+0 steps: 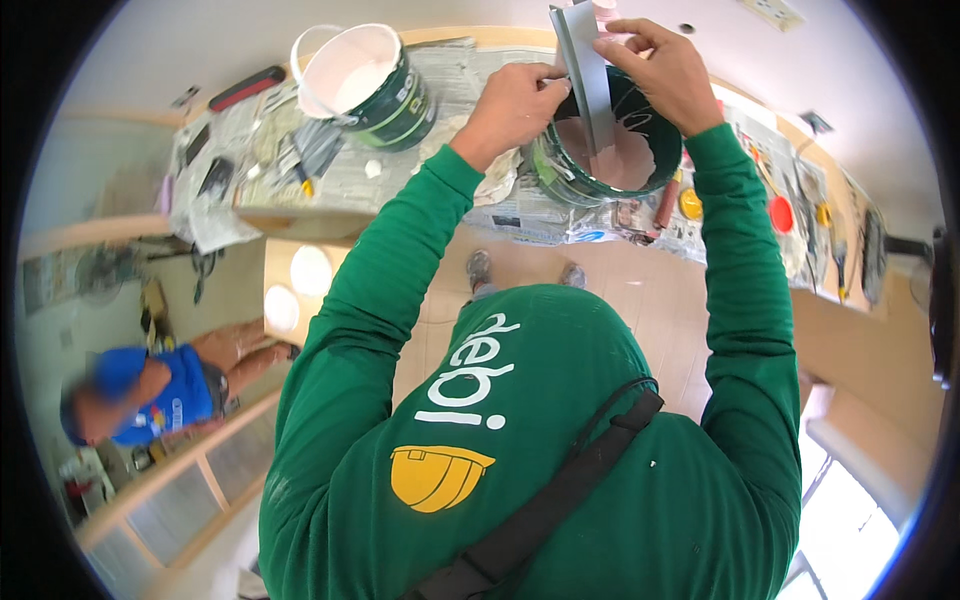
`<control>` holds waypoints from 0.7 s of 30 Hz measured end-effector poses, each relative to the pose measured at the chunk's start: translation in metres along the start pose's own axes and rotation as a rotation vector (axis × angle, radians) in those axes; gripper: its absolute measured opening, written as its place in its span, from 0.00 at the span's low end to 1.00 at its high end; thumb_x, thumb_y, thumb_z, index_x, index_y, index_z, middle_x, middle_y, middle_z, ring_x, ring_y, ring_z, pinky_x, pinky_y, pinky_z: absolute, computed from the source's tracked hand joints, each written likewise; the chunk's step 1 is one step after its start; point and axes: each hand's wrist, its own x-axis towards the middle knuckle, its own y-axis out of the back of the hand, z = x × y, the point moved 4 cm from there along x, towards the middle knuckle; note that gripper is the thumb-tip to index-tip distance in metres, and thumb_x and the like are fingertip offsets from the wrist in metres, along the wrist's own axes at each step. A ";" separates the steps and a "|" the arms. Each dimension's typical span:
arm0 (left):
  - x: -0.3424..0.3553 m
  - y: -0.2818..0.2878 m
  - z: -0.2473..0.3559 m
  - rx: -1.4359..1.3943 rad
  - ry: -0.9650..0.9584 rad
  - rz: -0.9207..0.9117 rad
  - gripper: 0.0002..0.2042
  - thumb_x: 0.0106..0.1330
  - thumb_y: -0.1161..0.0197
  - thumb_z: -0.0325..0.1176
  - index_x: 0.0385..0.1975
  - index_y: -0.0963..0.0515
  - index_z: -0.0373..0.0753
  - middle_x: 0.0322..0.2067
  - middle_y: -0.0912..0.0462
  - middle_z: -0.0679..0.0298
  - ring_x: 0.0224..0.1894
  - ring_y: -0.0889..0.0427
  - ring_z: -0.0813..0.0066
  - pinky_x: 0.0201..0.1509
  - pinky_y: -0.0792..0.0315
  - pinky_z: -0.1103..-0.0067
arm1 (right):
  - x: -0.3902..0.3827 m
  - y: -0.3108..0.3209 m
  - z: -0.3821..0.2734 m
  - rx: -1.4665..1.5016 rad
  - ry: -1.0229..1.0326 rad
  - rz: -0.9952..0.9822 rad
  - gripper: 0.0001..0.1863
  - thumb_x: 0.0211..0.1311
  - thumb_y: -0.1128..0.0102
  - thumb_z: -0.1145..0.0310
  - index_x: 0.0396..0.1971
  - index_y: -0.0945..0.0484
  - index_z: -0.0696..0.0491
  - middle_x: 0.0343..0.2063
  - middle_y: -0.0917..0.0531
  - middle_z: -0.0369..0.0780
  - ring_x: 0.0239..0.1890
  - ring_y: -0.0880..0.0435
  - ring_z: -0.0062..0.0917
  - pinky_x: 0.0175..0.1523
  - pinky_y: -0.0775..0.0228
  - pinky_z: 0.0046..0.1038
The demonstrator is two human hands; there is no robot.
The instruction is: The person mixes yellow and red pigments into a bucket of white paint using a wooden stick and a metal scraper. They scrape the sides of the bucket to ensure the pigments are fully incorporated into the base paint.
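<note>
A long, flat grey blade with a ridged edge, like a wide skimming blade, stands tilted in a dark green bucket. Its lower end reaches into thick pinkish compound. My left hand is closed, its thumb and forefinger pinching at the blade's left edge near the bucket's rim. On the other side, the curled fingers and thumb of my right hand grip the blade's upper right edge. Part of the blade's top runs close to the frame's upper edge.
Newspaper covers the bench. A second bucket with pale contents stands left. Several tools, a yellow lid and a red round lid lie right. A person in a blue shirt is at far left.
</note>
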 end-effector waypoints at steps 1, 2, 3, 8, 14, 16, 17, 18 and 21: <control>-0.006 0.002 0.007 0.031 0.008 0.029 0.22 0.77 0.37 0.44 0.57 0.15 0.31 0.26 0.15 0.61 0.27 0.17 0.75 0.34 0.22 0.73 | -0.002 -0.003 0.005 0.035 -0.015 -0.068 0.29 0.68 0.25 0.47 0.60 0.13 0.51 0.29 0.14 0.33 0.27 0.24 0.17 0.34 0.30 0.27; -0.008 0.001 0.005 0.116 -0.099 0.134 0.21 0.77 0.37 0.44 0.58 0.15 0.32 0.27 0.15 0.61 0.26 0.17 0.74 0.34 0.22 0.73 | -0.007 -0.003 -0.007 0.127 0.060 0.046 0.26 0.68 0.26 0.49 0.51 0.11 0.56 0.25 0.16 0.37 0.25 0.24 0.20 0.33 0.30 0.29; -0.012 0.000 0.001 0.201 -0.202 0.238 0.21 0.78 0.37 0.44 0.58 0.15 0.32 0.27 0.15 0.60 0.26 0.18 0.74 0.34 0.23 0.73 | -0.005 -0.004 -0.018 0.135 0.085 -0.013 0.27 0.66 0.25 0.50 0.53 0.13 0.59 0.29 0.14 0.40 0.30 0.20 0.24 0.37 0.26 0.30; -0.033 -0.007 0.022 0.185 0.057 0.167 0.19 0.80 0.40 0.43 0.59 0.15 0.36 0.27 0.16 0.57 0.29 0.18 0.68 0.39 0.22 0.70 | -0.001 -0.003 -0.030 0.138 0.190 -0.164 0.27 0.63 0.23 0.56 0.51 0.14 0.64 0.34 0.10 0.46 0.35 0.11 0.34 0.45 0.18 0.34; -0.054 0.016 0.067 0.344 0.028 0.232 0.18 0.80 0.39 0.41 0.60 0.16 0.38 0.29 0.15 0.53 0.29 0.19 0.68 0.40 0.24 0.70 | -0.001 0.004 -0.048 0.300 0.326 -0.153 0.29 0.60 0.21 0.50 0.43 0.18 0.63 0.33 0.13 0.53 0.34 0.11 0.40 0.43 0.19 0.36; -0.059 0.037 0.093 0.448 -0.038 0.232 0.17 0.80 0.38 0.40 0.60 0.16 0.38 0.31 0.14 0.53 0.31 0.19 0.68 0.39 0.25 0.70 | 0.003 0.013 -0.064 0.304 0.387 -0.199 0.29 0.60 0.21 0.51 0.43 0.17 0.63 0.32 0.13 0.53 0.35 0.11 0.40 0.43 0.19 0.37; -0.064 0.046 0.101 0.503 -0.098 0.238 0.17 0.80 0.38 0.40 0.61 0.15 0.38 0.32 0.14 0.53 0.32 0.19 0.69 0.39 0.25 0.71 | 0.007 0.020 -0.073 0.309 0.419 -0.226 0.28 0.60 0.21 0.51 0.43 0.17 0.63 0.32 0.12 0.53 0.35 0.11 0.40 0.42 0.19 0.37; -0.069 0.052 0.107 0.544 -0.096 0.255 0.16 0.80 0.39 0.40 0.60 0.15 0.40 0.34 0.14 0.52 0.35 0.17 0.62 0.41 0.24 0.68 | 0.004 0.031 -0.085 0.316 0.425 -0.294 0.29 0.60 0.21 0.50 0.42 0.17 0.64 0.33 0.11 0.53 0.33 0.10 0.41 0.41 0.19 0.38; -0.086 0.065 0.115 0.637 -0.070 0.302 0.15 0.79 0.38 0.39 0.59 0.13 0.44 0.37 0.13 0.50 0.40 0.13 0.51 0.46 0.21 0.64 | -0.010 0.029 -0.084 0.232 0.435 -0.239 0.30 0.60 0.21 0.48 0.45 0.15 0.63 0.34 0.11 0.54 0.29 0.11 0.39 0.39 0.19 0.39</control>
